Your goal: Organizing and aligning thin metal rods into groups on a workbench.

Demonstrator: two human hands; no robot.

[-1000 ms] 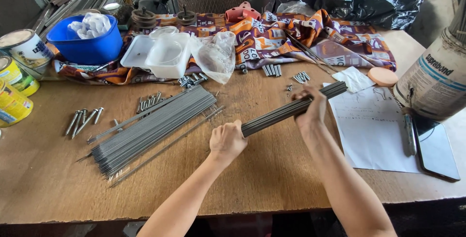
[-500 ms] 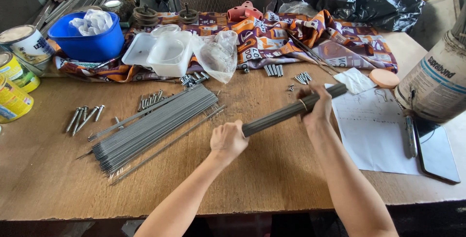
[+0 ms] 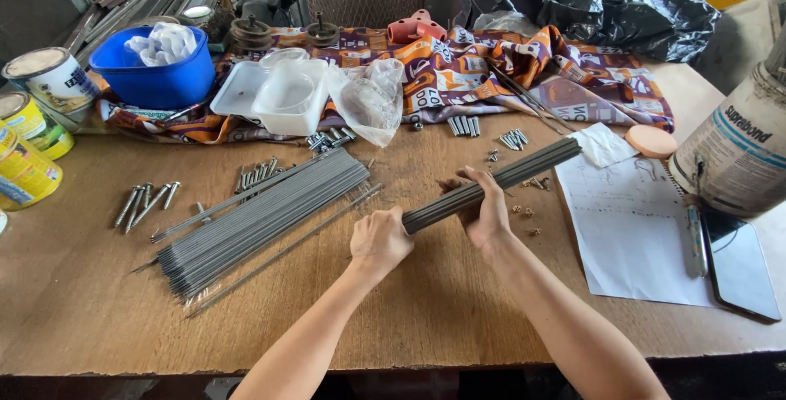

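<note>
A: A cluttered wooden bench (image 3: 98,318), with a patterned cloth (image 3: 524,64) along its far edge. Where are the hands?

B: Both are on a rod bundle (image 3: 524,172), a tight sheaf of thin grey rods held just above the bench, right of the loose rod pile (image 3: 254,220). The left hand (image 3: 379,240) wraps the near end of the bundle, fingers curled shut around it in a fist. The right hand (image 3: 485,213) grips further along, about mid-length, fingers folded over the top and thumb beneath, pressed together on the rods.

A: And the far end?

B: It sticks out free, up and to the right, its tip just over the corner of the paper sheet (image 3: 630,228). The bundle is tilted, near end lower.

A: What step does this look like?

B: I'd judge it as gathering and squaring up a counted batch taken apart from the pile. The grip looks like one for tightening and aligning the rods.

A: What would a next move call for?

B: Keeping both fists firm so no rod slips out, and minding the free end near the big can (image 3: 737,154) and the phone (image 3: 737,265).

A: The arms?

B: Both forearms reach forward from the bottom edge, the right one angled in from the right, wrists roughly straight. Screws (image 3: 147,202) lie left of the pile, untouched.
</note>
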